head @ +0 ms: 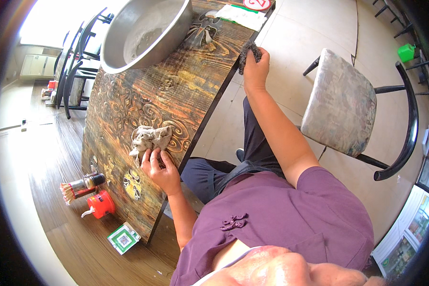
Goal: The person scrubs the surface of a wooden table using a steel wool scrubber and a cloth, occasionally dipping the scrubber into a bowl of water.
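My left hand (161,175) presses its fingertips into a crumpled beige cloth (151,137) on the patterned wooden tabletop (171,89). My right hand (256,69) grips a dark grey, fuzzy scrubbing cloth (249,53) at the table's right edge. Some of that cloth sticks out past my thumb and fingers. At the far part of the table sits a large metal basin (146,34) with some foamy liquid inside. A white and green packet or cloth (241,17) lies near the far right edge, beside a round red and white number sign (257,3).
A chair with a patterned seat (339,103) stands on the tiled floor to the right. Beyond the table's lower left edge are a toothpick holder (80,187), a red tissue container (102,204) and a printed code stand (123,238). More black chairs (79,64) stand at the upper left.
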`<state>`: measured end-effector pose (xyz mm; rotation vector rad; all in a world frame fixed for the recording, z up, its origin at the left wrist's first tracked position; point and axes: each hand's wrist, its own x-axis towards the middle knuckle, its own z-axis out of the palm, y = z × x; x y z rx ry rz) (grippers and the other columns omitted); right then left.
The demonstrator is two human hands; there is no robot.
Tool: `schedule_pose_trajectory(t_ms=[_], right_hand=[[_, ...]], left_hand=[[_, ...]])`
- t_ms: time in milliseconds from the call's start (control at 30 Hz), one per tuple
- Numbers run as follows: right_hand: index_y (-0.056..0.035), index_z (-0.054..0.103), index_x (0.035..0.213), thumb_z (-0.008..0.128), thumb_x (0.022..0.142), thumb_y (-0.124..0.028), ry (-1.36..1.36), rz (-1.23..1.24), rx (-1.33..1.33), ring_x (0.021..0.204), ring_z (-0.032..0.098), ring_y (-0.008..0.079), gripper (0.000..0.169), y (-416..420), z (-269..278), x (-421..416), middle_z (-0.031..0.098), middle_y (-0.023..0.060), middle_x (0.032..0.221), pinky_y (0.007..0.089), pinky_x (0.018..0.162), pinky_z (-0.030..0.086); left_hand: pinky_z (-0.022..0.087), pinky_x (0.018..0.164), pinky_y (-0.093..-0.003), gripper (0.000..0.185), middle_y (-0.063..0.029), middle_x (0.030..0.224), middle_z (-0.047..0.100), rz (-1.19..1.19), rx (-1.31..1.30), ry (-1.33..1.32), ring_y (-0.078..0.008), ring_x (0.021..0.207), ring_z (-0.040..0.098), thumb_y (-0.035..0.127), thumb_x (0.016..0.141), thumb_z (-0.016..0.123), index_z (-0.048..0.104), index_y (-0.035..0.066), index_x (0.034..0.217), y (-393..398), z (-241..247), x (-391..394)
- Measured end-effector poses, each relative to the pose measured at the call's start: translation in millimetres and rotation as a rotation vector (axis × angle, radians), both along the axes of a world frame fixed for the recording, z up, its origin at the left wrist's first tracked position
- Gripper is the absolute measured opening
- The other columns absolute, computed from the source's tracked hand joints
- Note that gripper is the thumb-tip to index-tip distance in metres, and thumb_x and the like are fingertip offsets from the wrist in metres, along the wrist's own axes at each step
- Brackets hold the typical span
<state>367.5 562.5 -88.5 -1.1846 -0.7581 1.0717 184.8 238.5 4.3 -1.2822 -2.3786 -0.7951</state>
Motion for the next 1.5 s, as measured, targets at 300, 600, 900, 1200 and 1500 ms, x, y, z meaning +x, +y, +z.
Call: schedule_pose_trajectory(t_ms=[300, 600, 900, 1200, 1500], right_hand=[[0.0051, 0.055, 0.128, 0.07, 0.1, -0.023, 0.023, 0.12, -0.009, 0.118, 0.06, 0.0326, 0.042, -36.1, -7.5, -6.5, 0.061, 0.0217, 0.126, 0.0424, 0.105, 0.045], [0.0051, 0.061, 0.122, 0.069, 0.101, -0.022, 0.044, -0.031, -0.094, 0.1, 0.065, 0.0246, 0.035, 7.2, -8.7, 0.0, 0.071, 0.0161, 0.111, 0.0386, 0.092, 0.051], [0.0055, 0.065, 0.115, 0.071, 0.101, -0.023, 0.221, 0.064, -0.112, 0.087, 0.064, 0.0183, 0.032, 11.4, -15.7, 8.7, 0.072, 0.0123, 0.102, 0.0372, 0.081, 0.052], [0.0056, 0.065, 0.114, 0.071, 0.101, -0.026, 0.116, 0.046, -0.103, 0.097, 0.064, 0.021, 0.035, -10.1, -17.7, 3.3, 0.071, 0.0134, 0.106, 0.0404, 0.088, 0.051], [0.0054, 0.066, 0.11, 0.072, 0.099, -0.019, 0.232, 0.121, -0.107, 0.087, 0.065, 0.0165, 0.028, -13.7, -23.3, 5.4, 0.072, 0.0113, 0.099, 0.034, 0.078, 0.052]], left_hand=[[0.051, 0.1, -0.0446, 0.019, -0.0206, 0.133, 0.064, 0.013, -0.001, -0.007, -0.0374, 0.119, 0.061, 0.009, 0.098, 0.073, 0.076, 0.0, 0.115, -2.6, -1.8, -1.3], [0.051, 0.1, -0.0447, 0.018, -0.02, 0.133, 0.064, 0.022, -0.022, 0.001, -0.0374, 0.121, 0.06, 0.009, 0.099, 0.073, 0.075, 0.0, 0.115, 0.4, 1.1, 1.3], [0.052, 0.099, -0.0434, 0.018, -0.0191, 0.132, 0.063, 0.034, -0.04, 0.022, -0.035, 0.117, 0.061, 0.007, 0.098, 0.073, 0.075, 0.0, 0.114, -2.1, 0.7, 1.1], [0.052, 0.097, -0.0433, 0.018, -0.0192, 0.132, 0.063, 0.007, -0.02, 0.008, -0.035, 0.117, 0.061, 0.006, 0.098, 0.073, 0.075, 0.0, 0.114, 3.8, -0.2, -0.1], [0.052, 0.097, -0.0431, 0.017, -0.0197, 0.13, 0.064, 0.029, -0.016, -0.029, -0.0354, 0.118, 0.061, 0.005, 0.098, 0.072, 0.075, 0.0, 0.114, 1.1, -0.9, 1.6]])
